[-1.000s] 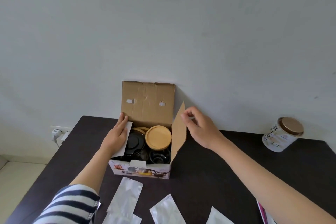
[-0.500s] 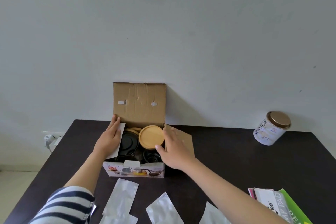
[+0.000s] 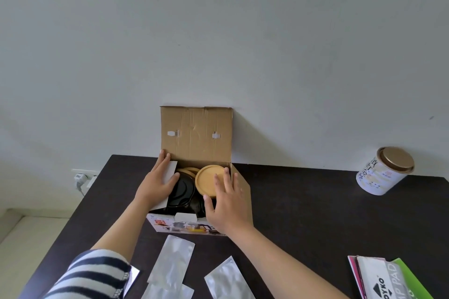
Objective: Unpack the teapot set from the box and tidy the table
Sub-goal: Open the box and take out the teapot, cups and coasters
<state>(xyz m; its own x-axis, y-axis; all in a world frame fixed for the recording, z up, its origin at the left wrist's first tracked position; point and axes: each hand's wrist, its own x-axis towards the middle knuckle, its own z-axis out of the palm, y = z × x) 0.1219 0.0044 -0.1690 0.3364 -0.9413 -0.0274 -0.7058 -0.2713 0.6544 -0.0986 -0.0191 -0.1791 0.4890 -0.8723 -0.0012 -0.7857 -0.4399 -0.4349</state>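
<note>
Cardboard box (image 3: pixel 194 224) sits at the table's (image 3: pixel 315 213) far edge, against the wall, long axis running toward the wall, rear flap (image 3: pixel 196 133) upright. Head view: left hand (image 3: pixel 156 183) lies flat, fingers straight, on the box's left flap (image 3: pixel 170 172). Right hand (image 3: pixel 227 204) reaches in, fingers spread and relaxed, fingertips on the round wooden lid (image 3: pixel 206 182); it grips nothing. Black ware (image 3: pixel 182 193) lies beneath. Foil pouches (image 3: pixel 172 260) lie along the near edge. Open dark surface stretches right toward the tin (image 3: pixel 382 171) by the far right edge.
</note>
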